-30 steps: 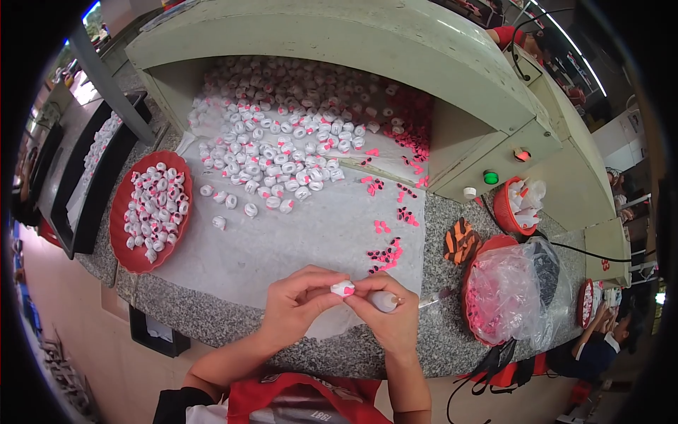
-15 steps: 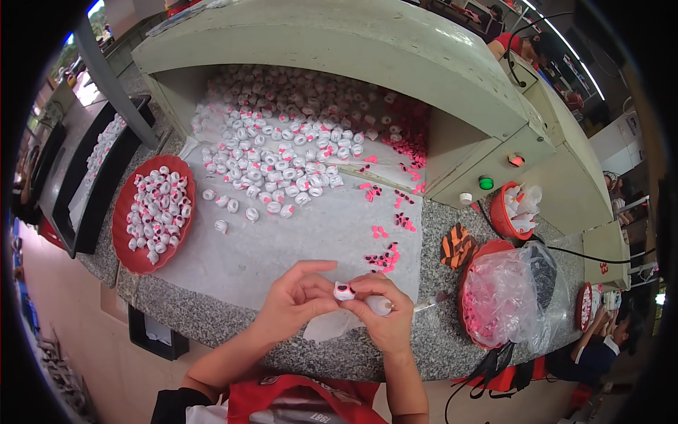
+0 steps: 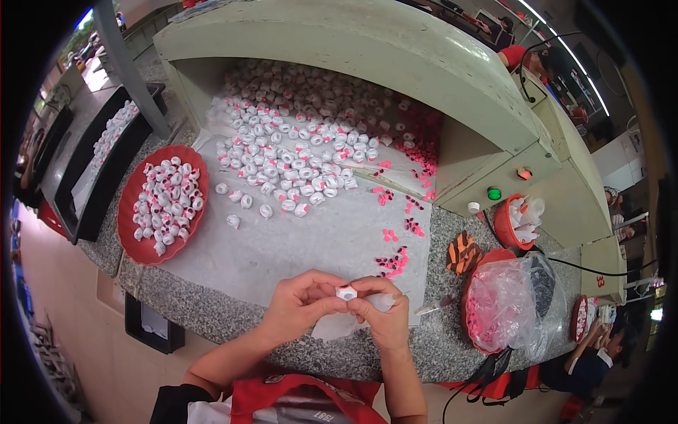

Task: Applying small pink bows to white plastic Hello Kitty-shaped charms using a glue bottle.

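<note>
My left hand [image 3: 302,305] pinches one side of a small white molded piece [image 3: 346,292] with a pink part on top. My right hand [image 3: 385,315] grips the other side with thumb and fingertips. A whitish translucent bottle [image 3: 383,302] is also tucked in the right palm, mostly hidden by the fingers. Crumpled white paper [image 3: 335,326] lies below the hands at the bench edge. Ahead, many similar white pieces [image 3: 272,166] spread over a white sheet [image 3: 282,244]. Small pink and black parts [image 3: 393,263] lie in little groups near my right hand.
At left sits a red scalloped tray [image 3: 127,230] of finished-looking white pieces. A pale green hooded box [image 3: 339,39] arches over the pile. To the right are a red basket [image 3: 504,227], an orange-and-black striped item [image 3: 462,253] and a plastic bag [image 3: 505,300] of pink parts.
My left fingers have closed in on the white piece, and it has turned so another side shows. The whole bench appears shifted slightly right in the view.
</note>
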The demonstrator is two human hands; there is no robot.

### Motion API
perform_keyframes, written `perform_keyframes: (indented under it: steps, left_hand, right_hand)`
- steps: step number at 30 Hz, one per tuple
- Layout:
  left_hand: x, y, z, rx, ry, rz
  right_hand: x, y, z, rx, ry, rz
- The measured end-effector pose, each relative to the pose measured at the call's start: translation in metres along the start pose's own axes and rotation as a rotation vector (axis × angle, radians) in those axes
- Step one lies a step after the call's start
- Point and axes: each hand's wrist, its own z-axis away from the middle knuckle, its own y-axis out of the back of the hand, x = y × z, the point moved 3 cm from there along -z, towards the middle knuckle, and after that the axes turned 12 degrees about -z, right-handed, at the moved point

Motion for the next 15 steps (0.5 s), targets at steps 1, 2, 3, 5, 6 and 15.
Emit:
perform_keyframes:
  steps: [1, 2, 3, 5, 6, 15]
  left_hand:
    - [-0.001, 0.003, 0.0, 0.02, -0.006, 0.037]
    - [-0.002, 0.007, 0.001, 0.032, -0.007, 0.04]
    - [-0.005, 0.013, 0.002, 0.048, 0.025, 0.059]
    - [-0.003, 0.028, 0.006, 0.089, 0.055, 0.076]
    - [0.0, 0.041, 0.007, 0.168, 0.009, -0.036]
    - [0.051, 0.17, 0.023, 1.114, -0.198, -1.572]
  right_hand:
    - [0.004, -0.002, -0.001, 0.035, -0.045, -0.03]
    - [0.009, -0.006, -0.002, 0.025, -0.051, -0.027]
    - [0.014, -0.009, -0.004, 0.034, -0.03, -0.042]
    - [0.022, -0.024, -0.005, 0.022, -0.021, -0.062]
    - [0.025, -0.03, -0.007, 0.079, -0.038, 0.004]
    - [0.033, -0.016, -0.004, 0.129, -0.077, 0.28]
